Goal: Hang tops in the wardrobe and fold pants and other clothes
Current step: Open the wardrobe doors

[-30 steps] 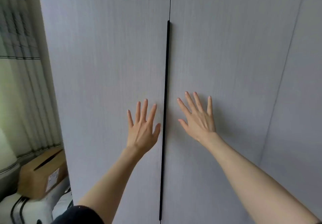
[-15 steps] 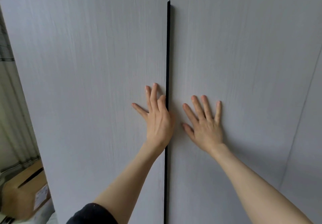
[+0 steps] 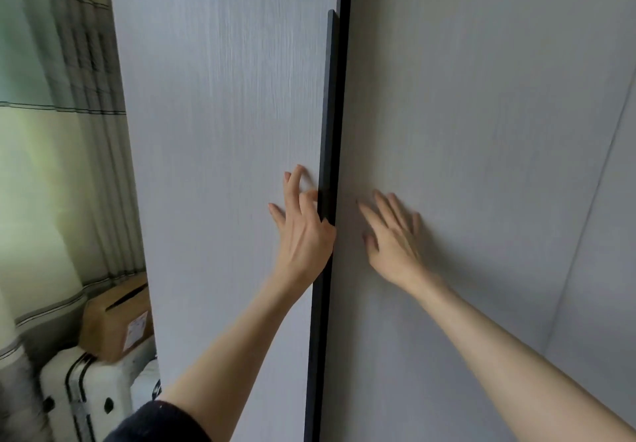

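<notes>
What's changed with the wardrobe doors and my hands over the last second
The left hand moved from flat on the left door to its inner edge, thumb hooked round the black handle strip, and that door has begun to swing out, opening a dark gap. The right hand stays spread flat on the right door, which remains closed. The cardboard box and suitcase are unmoved.
</notes>
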